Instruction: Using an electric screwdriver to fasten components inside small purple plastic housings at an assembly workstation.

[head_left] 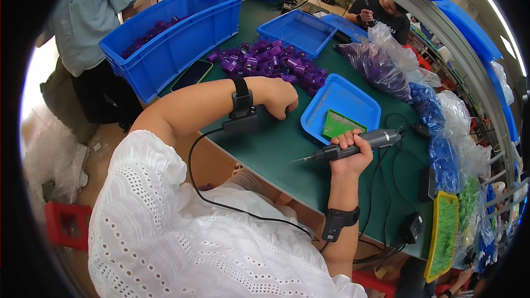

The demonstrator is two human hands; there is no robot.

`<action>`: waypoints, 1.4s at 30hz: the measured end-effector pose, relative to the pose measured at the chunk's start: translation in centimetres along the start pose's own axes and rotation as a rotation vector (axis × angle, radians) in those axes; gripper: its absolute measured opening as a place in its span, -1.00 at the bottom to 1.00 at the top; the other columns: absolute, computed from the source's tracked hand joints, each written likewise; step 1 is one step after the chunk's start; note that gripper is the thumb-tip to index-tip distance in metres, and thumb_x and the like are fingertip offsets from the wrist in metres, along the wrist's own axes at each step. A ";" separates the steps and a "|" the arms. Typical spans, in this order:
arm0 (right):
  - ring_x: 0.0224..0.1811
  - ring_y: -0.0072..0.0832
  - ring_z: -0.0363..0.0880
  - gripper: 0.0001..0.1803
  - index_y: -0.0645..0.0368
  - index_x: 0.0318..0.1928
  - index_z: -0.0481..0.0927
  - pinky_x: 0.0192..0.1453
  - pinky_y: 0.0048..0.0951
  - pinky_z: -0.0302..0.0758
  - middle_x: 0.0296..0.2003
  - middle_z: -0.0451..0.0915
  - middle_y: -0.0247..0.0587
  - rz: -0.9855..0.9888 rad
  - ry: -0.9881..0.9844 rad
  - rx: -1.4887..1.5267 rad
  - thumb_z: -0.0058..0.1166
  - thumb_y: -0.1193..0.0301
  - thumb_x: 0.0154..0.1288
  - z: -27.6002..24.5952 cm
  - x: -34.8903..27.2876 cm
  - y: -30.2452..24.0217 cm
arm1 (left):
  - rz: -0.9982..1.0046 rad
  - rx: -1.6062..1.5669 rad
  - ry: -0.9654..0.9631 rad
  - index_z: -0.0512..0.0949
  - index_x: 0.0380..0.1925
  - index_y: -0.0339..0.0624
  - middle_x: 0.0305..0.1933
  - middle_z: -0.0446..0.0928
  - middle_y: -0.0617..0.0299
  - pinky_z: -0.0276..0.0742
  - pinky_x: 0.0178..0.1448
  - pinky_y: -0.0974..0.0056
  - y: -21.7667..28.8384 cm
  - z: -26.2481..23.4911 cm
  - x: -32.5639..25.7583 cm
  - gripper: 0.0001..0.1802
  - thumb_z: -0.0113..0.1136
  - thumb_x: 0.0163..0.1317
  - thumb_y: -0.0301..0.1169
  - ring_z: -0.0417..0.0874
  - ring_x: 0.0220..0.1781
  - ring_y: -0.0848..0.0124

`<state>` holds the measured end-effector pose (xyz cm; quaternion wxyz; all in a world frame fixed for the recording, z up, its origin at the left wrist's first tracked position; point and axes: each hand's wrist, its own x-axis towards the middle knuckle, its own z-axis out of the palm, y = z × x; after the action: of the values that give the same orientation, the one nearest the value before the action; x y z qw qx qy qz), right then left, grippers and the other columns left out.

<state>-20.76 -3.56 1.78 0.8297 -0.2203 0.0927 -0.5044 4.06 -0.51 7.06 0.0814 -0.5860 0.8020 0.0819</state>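
Observation:
My right hand is wrapped round a dark grey electric screwdriver, held level with its thin bit pointing left, above the table's near side. A shallow blue tray lies just beyond it, with a small green tray of tiny metal pieces, likely screws, inside. At the near edge of a heap of purple plastic parts, my left hand is closed with its fingers curled under. Whatever those fingers hold, if anything, is hidden behind the back of the hand.
A big blue bin with purple parts stands far left, beside a phone. Another blue tray and bagged parts lie beyond. Black cables trail at right near a yellow-rimmed green tray. Co-workers are at the far side.

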 end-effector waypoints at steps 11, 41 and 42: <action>-0.58 -0.50 0.31 -0.87 0.14 -0.37 0.41 -0.28 -0.38 0.35 -0.62 0.31 -0.34 0.007 -0.029 0.023 -0.03 0.50 -0.01 -0.1 0.1 -0.2 | -0.261 -0.242 0.778 0.47 -0.09 -0.25 -0.20 0.47 -0.02 0.46 -0.10 0.15 2.1 -0.2 -11.3 -0.40 0.39 -0.20 -0.26 0.52 -0.18 0.10; -0.60 -0.56 0.33 -0.86 0.18 -0.29 0.42 -0.32 -0.42 0.43 -0.61 0.32 -0.34 0.051 -0.174 0.063 -0.07 0.49 0.08 -0.4 0.0 0.0 | -0.694 -0.945 1.821 -0.15 0.37 -0.14 -0.12 0.47 -0.07 0.51 -0.25 0.34 -10.9 6.6 -21.1 0.02 0.30 -0.01 -0.44 0.54 -0.33 0.43; -0.60 -0.56 0.33 -0.87 0.18 -0.29 0.43 -0.33 -0.42 0.43 -0.61 0.32 -0.35 0.047 -0.163 0.067 -0.07 0.48 0.09 -0.4 0.0 -0.1 | -0.700 -0.961 1.824 -0.15 0.37 -0.13 -0.13 0.48 -0.06 0.51 -0.25 0.33 -10.8 6.6 -21.0 0.02 0.30 -0.01 -0.43 0.54 -0.33 0.42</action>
<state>-21.03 -3.71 1.44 0.8530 -0.2306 0.0130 -0.4681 20.87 17.23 5.03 -0.7634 -0.5928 0.2333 -0.1065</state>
